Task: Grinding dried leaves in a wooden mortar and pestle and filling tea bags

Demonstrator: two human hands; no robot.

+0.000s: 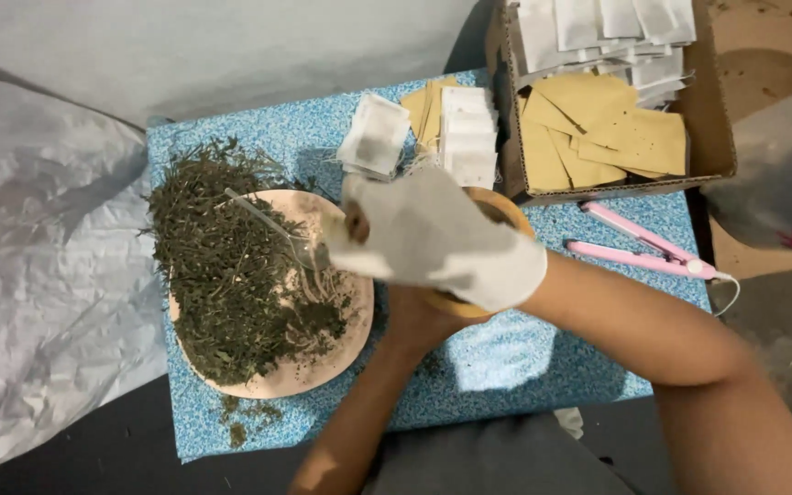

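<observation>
On the blue-patterned bench (506,367), dried herbs (222,266) remain heaped on the round tray (323,367), while the gloved right hand (437,238) has its grip closed on a clear spoon (272,225) and the left hand (419,321), mostly hidden, cups a wooden bowl (506,206); filled sachets (467,133) lie stacked beyond.

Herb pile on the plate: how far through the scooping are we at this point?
Already done, apparently: little, no filled bag shows. In hand: the gloved right hand holds a clear spoon over the dried herbs; the left hand steadies a wooden bowl, mostly hidden. Left: a big herb heap on the plate, white empty bags stacked, pink sealer lying untouched.
</observation>
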